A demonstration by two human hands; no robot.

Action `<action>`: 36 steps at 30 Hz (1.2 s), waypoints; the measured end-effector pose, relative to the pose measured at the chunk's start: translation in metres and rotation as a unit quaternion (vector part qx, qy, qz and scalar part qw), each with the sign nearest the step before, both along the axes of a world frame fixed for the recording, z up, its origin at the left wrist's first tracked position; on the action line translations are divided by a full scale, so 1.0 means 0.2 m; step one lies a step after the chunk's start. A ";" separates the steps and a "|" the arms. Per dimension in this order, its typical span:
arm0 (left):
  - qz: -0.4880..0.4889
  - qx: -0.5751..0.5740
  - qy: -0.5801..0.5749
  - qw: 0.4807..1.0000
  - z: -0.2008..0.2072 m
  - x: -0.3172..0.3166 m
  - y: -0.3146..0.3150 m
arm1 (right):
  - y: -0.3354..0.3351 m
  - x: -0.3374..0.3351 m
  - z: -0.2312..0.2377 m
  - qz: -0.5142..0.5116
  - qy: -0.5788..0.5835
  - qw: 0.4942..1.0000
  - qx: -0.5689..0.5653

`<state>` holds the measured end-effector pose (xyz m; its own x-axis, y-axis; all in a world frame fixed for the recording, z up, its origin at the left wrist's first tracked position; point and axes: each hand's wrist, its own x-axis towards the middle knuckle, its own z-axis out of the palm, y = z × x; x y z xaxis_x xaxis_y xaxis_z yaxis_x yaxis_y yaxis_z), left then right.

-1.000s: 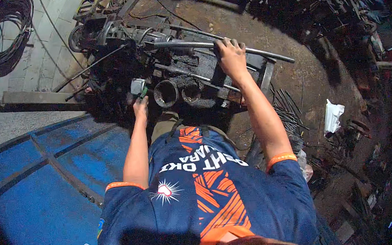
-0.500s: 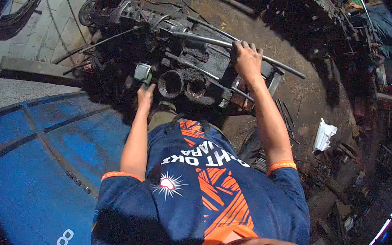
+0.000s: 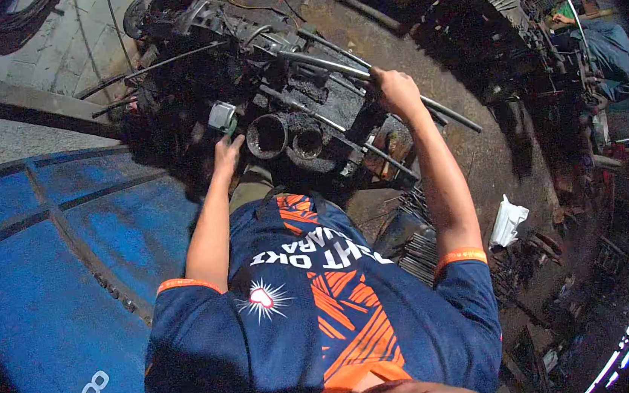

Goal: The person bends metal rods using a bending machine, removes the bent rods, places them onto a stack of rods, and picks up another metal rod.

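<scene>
My right hand [image 3: 398, 93] is closed around a long, smooth metal rod [image 3: 452, 115], which slants down to the right across a dark, grimy machine [image 3: 305, 99]. The rod's far end reaches a clamp-like part of that machine. At the machine's near left side, my left hand [image 3: 228, 154] has its fingers curled at a greenish part below a silver box-shaped piece [image 3: 223, 117]; the fingers are partly hidden. Just right of it, two round metal cylinders [image 3: 268, 136] face up towards me. A thinner steel bar [image 3: 390, 160] runs along the machine's near right side.
A large blue panel with dark ribs [image 3: 98, 225] fills the left. Beyond it lies a dark metal beam [image 3: 48, 108]. Several thin rods [image 3: 420, 258] and a crumpled white bag [image 3: 508, 222] are on the right. Another person [image 3: 607, 54] is at the far right.
My right hand's fingers have curled more tightly over the rod. My left hand stays at the silver box-shaped piece. The whole view has shifted slightly.
</scene>
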<state>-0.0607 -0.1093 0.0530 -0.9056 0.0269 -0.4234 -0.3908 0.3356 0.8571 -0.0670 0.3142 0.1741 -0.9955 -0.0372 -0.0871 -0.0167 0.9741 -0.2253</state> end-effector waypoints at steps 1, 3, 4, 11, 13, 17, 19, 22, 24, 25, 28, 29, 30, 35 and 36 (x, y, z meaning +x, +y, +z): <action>-0.012 -0.020 -0.007 1.000 0.02 -0.01 0.01 | 0.01 0.00 -0.02 -0.006 -0.003 1.000 0.004; -0.013 -0.026 0.039 0.999 -0.01 0.01 -0.01 | 0.00 0.02 0.01 0.003 0.015 1.000 0.006; -0.016 -0.032 0.084 0.996 -0.02 0.02 -0.02 | -0.01 0.03 0.02 0.010 0.031 0.999 0.008; -0.037 -0.019 0.041 0.998 0.08 0.01 0.00 | -0.05 0.04 0.06 -0.021 0.025 0.999 0.019; -0.052 -0.049 0.003 0.997 0.06 0.01 -0.01 | -0.05 0.07 0.10 0.004 0.040 0.999 0.034; -0.036 -0.046 0.015 0.998 0.10 -0.01 0.05 | -0.03 0.06 0.05 -0.005 0.046 0.998 0.042; -0.035 -0.054 0.023 0.998 0.07 0.00 0.03 | -0.01 0.06 0.02 -0.015 0.028 0.998 0.054; -0.031 -0.057 0.050 0.997 0.00 0.01 -0.01 | 0.00 0.07 0.01 -0.024 0.033 0.998 0.039; -0.048 -0.040 0.009 0.998 -0.01 0.00 -0.02 | -0.02 0.05 0.02 -0.030 0.023 0.998 0.046; -0.048 -0.040 0.009 0.998 -0.01 0.02 -0.01 | -0.02 0.05 0.02 -0.036 0.013 0.998 0.053; -0.033 -0.021 0.054 0.998 0.12 0.03 0.05 | 0.01 0.06 -0.01 -0.037 -0.006 0.998 0.049; -0.036 -0.029 0.048 0.998 0.14 0.03 0.06 | 0.01 0.07 0.00 -0.036 -0.006 0.998 0.050; -0.041 -0.036 0.041 0.998 0.15 0.03 0.06 | 0.00 0.07 0.01 -0.039 0.004 0.998 0.046; -0.048 -0.049 -0.006 0.998 0.08 0.01 0.02 | -0.01 0.06 -0.01 -0.039 0.057 0.998 0.012; -0.047 -0.068 -0.013 0.997 0.09 0.00 0.02 | -0.01 0.07 0.01 -0.042 0.056 0.997 0.014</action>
<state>-0.0605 -0.1047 0.0705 -0.8904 0.0521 -0.4522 -0.3736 0.4837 0.7915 -0.0534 0.3123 0.1755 -0.9985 0.0484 0.0256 0.0423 0.9790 -0.1996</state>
